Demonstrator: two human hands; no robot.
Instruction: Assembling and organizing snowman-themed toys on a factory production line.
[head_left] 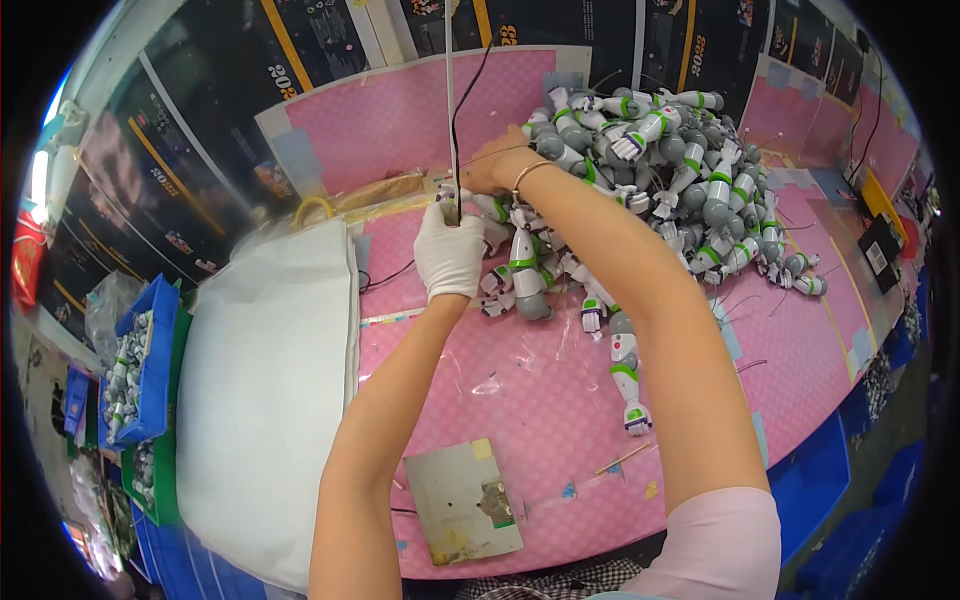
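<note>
- Hands first: we find the left hand (pixel 449 252), in a white glove, closed in a fist around the lower part of a thin upright rod (pixel 449 110) that rises to the top edge of the view.
- We find the right hand (pixel 497 160), bare with a bracelet at the wrist, just right of the rod at the near edge of the toy pile; its fingers are curled, but we cannot tell what, if anything, they hold, since the fingertips are hidden behind the rod and the parts.
- A black cable (pixel 470 85) runs down beside the rod toward the right hand.
- The pile of toy arm parts (pixel 680 160), grey, white and green, lies on the pink work surface (pixel 540 400) to the right of both hands, reaching toward the far right edge.
- Loose parts from the pile lie scattered below the hands; one single toy arm (pixel 628 385) lies apart, nearer the person.
- A small worn metal plate (pixel 462 500) lies on the pink surface between the forearms, close to the person.
- A large white sheet (pixel 265 390) covers the space to the left of the pink surface.
- Blue bins (pixel 150 350) holding small parts stand at the far left, beyond the sheet.
</note>
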